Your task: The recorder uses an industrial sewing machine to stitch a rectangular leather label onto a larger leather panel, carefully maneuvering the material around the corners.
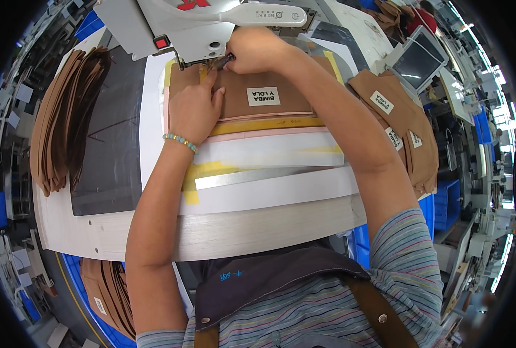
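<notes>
Brown leather piece (258, 95), flat, rectangular, lying under the white sewing machine head (211, 26), top edge at the needle. White rectangular label with dark lettering sewn near centre, lettering upside down from the wearer's view. Pinkish strip along the lower edge, away from the machine. Small dark slender tool (223, 60) just below the machine head, tip resting on the piece's top edge, tilted.

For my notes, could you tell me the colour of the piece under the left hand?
Tan brown piece with a white label, clearest in the head view.
</notes>
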### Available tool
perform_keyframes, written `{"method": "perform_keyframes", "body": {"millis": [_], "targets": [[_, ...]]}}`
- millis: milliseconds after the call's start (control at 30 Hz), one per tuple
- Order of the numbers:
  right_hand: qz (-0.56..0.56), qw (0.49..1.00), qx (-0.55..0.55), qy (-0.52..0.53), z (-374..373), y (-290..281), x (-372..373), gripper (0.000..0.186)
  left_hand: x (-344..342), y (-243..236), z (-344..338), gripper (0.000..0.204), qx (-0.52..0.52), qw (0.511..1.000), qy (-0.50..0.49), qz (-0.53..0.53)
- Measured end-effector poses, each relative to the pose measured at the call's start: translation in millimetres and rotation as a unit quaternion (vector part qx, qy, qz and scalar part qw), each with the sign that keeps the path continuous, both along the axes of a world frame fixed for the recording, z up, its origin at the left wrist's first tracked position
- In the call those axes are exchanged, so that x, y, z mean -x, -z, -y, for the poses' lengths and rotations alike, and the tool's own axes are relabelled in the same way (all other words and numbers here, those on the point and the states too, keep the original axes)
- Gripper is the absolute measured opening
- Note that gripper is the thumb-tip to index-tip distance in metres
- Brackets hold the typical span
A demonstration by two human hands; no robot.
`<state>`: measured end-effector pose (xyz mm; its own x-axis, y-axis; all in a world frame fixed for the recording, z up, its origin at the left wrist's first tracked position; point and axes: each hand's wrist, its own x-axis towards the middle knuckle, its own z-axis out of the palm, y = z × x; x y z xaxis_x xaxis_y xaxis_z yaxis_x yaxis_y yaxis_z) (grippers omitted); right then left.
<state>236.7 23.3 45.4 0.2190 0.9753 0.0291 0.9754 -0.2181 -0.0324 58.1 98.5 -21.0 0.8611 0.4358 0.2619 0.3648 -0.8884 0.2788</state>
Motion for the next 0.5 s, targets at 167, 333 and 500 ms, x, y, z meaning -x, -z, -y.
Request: {"method": "perform_keyframes", "body": {"millis": [167, 333, 500], "targets": [[-0.036, 0.999, -0.031, 0.004, 5, 4, -6, 0.029, 0, 0, 0, 0.044, 0.015, 1.0, -0.002, 0.009], [-0.056, 0.997, -0.059, -0.018, 10, -3, -4, 0.034, 0, -2, 2, 0.044, 0.029, 1.0, -0.008, 0.001], [-0.057, 0.996, -0.064, -0.025, 5, 4, -9, 0.033, 0, 2, 1, 0.045, 0.037, 0.999, -0.002, 0.03]]}}
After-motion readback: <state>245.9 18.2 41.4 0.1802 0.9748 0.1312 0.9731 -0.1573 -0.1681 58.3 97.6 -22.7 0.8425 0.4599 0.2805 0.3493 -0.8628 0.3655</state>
